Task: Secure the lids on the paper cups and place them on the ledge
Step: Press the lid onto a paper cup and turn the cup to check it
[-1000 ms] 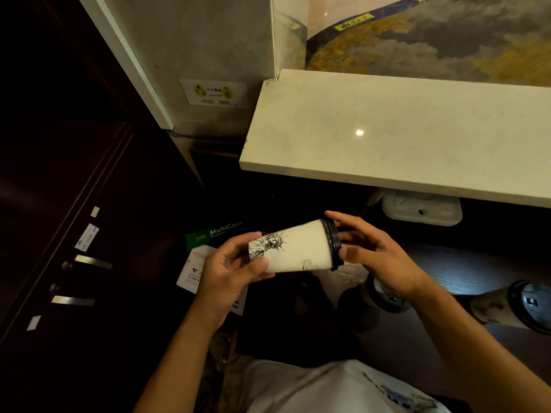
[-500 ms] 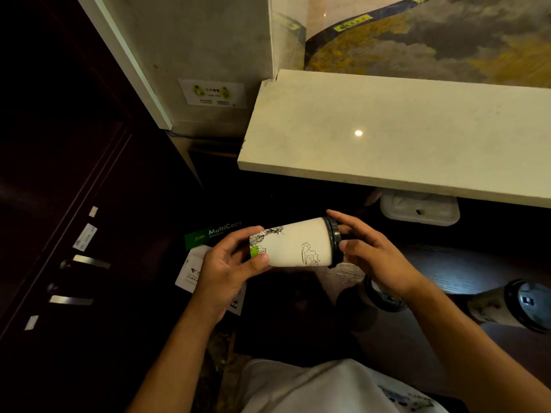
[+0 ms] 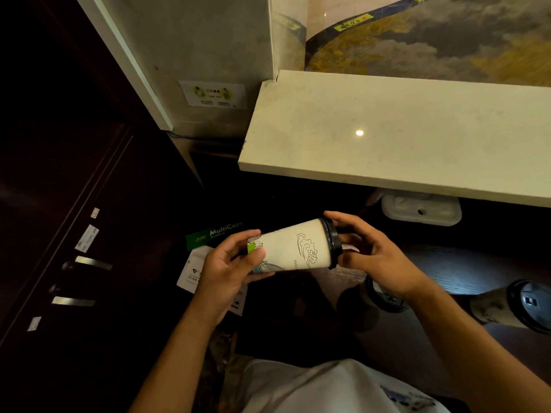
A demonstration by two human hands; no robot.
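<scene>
A white paper cup (image 3: 293, 247) with line drawings lies sideways in mid-air, below the pale stone ledge (image 3: 387, 135). My left hand (image 3: 229, 266) grips its base end. A black lid (image 3: 334, 242) sits on its mouth, and my right hand (image 3: 375, 254) curls its fingers round that lid's rim. Two more lidded cups lie on the dark surface lower right: one (image 3: 384, 296) partly hidden under my right wrist, another (image 3: 512, 305) near the right edge.
A white plastic tray (image 3: 420, 208) sits under the ledge. A green MultiCopy paper pack (image 3: 214, 235) and white sheets (image 3: 193, 269) lie on the floor. Dark cabinet doors with metal handles (image 3: 89, 263) fill the left side.
The cup has turned about its long axis between my hands; the figure drawing rolled away and a cloud drawing now faces up. Both hands stay in place.
</scene>
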